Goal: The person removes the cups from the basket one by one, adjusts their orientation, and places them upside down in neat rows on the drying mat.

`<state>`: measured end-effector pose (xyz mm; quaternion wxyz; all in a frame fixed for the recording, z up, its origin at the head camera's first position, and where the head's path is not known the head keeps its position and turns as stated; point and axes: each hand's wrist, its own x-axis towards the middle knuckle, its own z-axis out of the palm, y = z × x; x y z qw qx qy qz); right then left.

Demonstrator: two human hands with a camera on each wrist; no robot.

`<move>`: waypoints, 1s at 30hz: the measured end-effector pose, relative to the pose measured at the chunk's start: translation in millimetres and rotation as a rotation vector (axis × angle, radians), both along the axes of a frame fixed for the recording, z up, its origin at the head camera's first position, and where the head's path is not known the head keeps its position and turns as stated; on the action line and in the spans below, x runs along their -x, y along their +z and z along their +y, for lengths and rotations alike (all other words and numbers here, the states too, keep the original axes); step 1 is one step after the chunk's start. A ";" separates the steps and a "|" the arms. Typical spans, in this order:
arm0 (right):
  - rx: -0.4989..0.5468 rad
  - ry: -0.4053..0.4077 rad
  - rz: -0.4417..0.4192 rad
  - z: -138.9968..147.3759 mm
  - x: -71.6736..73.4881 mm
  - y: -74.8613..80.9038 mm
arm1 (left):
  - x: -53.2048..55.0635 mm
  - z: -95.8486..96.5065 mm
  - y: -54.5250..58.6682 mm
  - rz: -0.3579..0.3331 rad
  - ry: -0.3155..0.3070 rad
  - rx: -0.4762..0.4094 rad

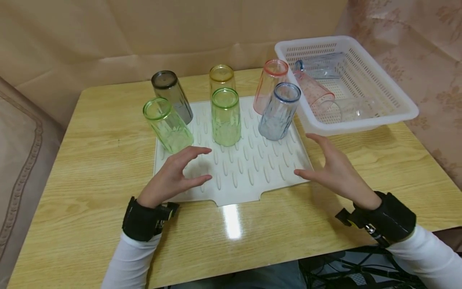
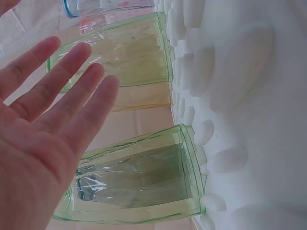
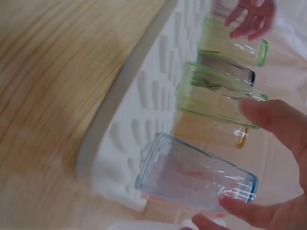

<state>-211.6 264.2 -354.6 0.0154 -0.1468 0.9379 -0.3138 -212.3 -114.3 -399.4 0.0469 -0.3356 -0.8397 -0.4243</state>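
My left hand (image 1: 170, 176) hovers over the front left of a white ribbed drying mat (image 1: 234, 196), fingers extended and thumb apart. Nearest to it stands a green tumbler (image 1: 171, 130). Over the mat's right edge is my right hand (image 1: 339, 172), with nothing in its grasp, close to a blue tumbler (image 1: 276, 120). Another green tumbler (image 1: 226, 120) stands between the hands. Behind these are a dark grey tumbler (image 1: 177, 98), an amber tumbler (image 1: 221, 76) and a red-tinted tumbler (image 1: 268, 86). All appear upside down on the mat.
At the back right, a white slotted basket (image 1: 361, 127) holds a blue glass (image 1: 325, 66), a red-tinted glass (image 1: 314, 90) and a clear glass (image 1: 357, 109), lying on their sides. The wooden table (image 1: 83, 180) has a cloth-covered wall behind it.
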 end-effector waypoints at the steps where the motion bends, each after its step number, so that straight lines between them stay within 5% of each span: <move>1: -0.014 0.022 0.018 3.0 -1.1 1.0 | -0.1 -0.2 0.4 -0.001 0.003 0.002; 15: -0.245 0.110 0.056 31.4 1.1 28.1 | 1.6 -0.1 -2.6 -0.003 -0.021 -0.015; 26: -0.292 0.112 0.159 36.0 23.3 66.2 | -0.8 -3.7 -2.9 -0.032 -0.024 -0.029; 30: -0.320 0.078 0.125 31.7 37.7 80.0 | -2.5 -4.7 -3.6 -0.037 -0.016 -0.024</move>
